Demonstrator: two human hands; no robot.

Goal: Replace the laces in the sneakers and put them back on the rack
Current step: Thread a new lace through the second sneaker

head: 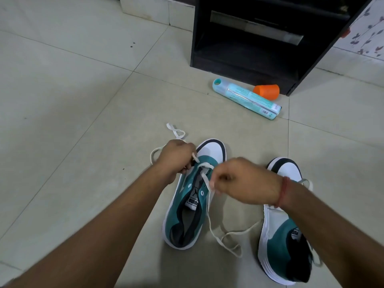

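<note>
Two teal and white sneakers stand on the tiled floor, toes pointing away from me. The left sneaker point(187, 213) has a white lace point(226, 235) threaded through its front eyelets only. My left hand point(176, 159) pinches one end of that lace at the sneaker's left side; the loose tail loops on the floor behind it. My right hand point(243, 181) pinches the other strand above the right eyelets, and its tail trails on the floor between the shoes. The right sneaker point(284, 235) lies partly under my right forearm.
A black shoe rack point(259, 48) stands at the back right, its lower shelves dark. In front of it lie a teal tube-shaped package point(247, 98) and an orange cup point(267, 91) on its side. A white step point(149, 9) is at the far top.
</note>
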